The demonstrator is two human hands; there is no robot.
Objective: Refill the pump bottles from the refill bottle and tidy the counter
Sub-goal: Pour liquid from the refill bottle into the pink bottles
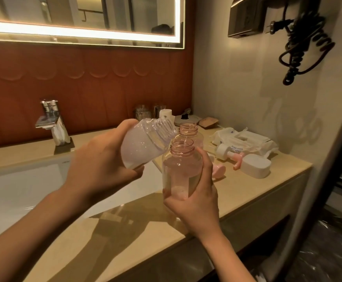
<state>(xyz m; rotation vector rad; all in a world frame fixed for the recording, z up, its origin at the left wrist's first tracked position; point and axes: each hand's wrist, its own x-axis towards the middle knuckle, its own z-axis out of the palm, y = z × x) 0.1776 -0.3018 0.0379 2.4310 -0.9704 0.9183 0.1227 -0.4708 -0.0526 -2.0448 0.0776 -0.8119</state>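
1. Grip. The left hand (102,159) has its fingers (136,173) curled under the refill btl (143,143), thumb over the top, in a full wrap-around hold. The right hand (198,198) wraps the held pump btl (181,167) from its 3 o'clock side, thumb near the base.

2. Position. Both btls appear lifted off the counter (247,202), at approx. 3 o'clock of the sink (23,186).

3. Orientation. The refill btl's long axis runs 7 to 1 o'clock, open mouth toward 1 o'clock, just beside the held btl's neck at its 10 o'clock. Its liquid sits at the base end and we see no stream. The held btl is upright, axis 6 to 12, mouth up.

4. Progress. We judge the task approx. mid-way. Both pump btls are uncapped. The 2nd pump btl (189,131) stands at 12 o'clock of the held 1; its fill level is unreadable. A pump head (228,152) lies loose at 3 o'clock beside the wipes pack (245,139).

5. Remaining: complete the pour, refit the pumps, cap the refill btl, clear the counter.
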